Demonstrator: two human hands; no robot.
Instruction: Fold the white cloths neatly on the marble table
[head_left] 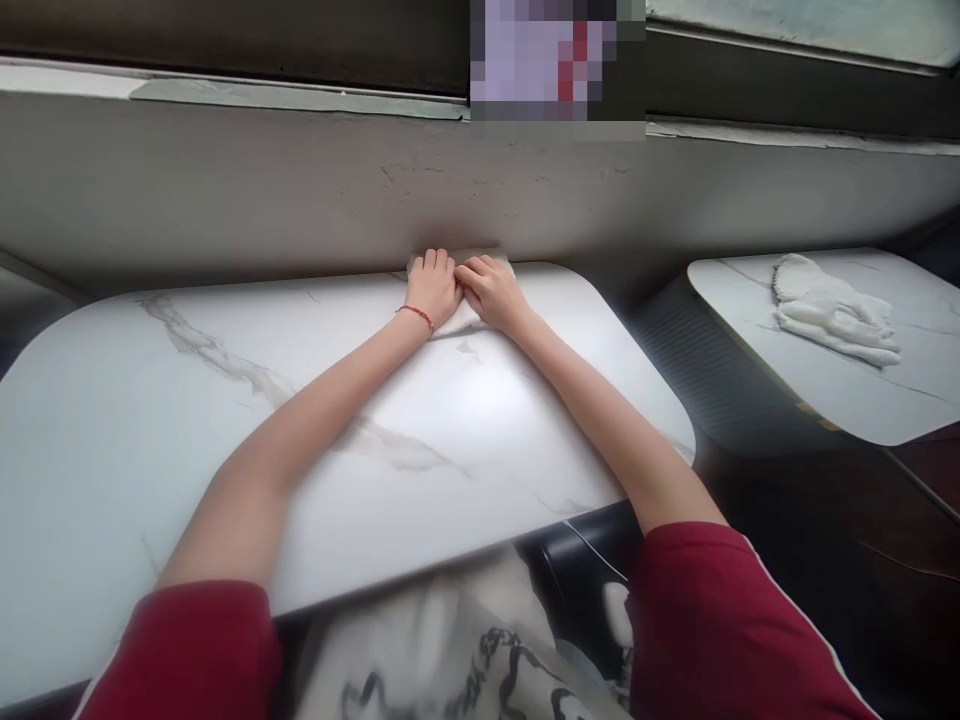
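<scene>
A white cloth lies at the far edge of a white marble-patterned table, close to the wall. Over its left part is my left hand, a red bracelet on the wrist and the fingers bent down onto the fabric. My right hand is beside it, touching or nearly touching the left, with curled fingers on the cloth. Both arms are stretched forward across the tabletop. Part of the cloth is hidden under the hands.
At the right, a second marble-patterned table bears a folded white knitted bundle, apparently gloves. A grey wall rises behind both tables, below a ledge. Pale fabric with black print shows below the near edge, beside a white cord.
</scene>
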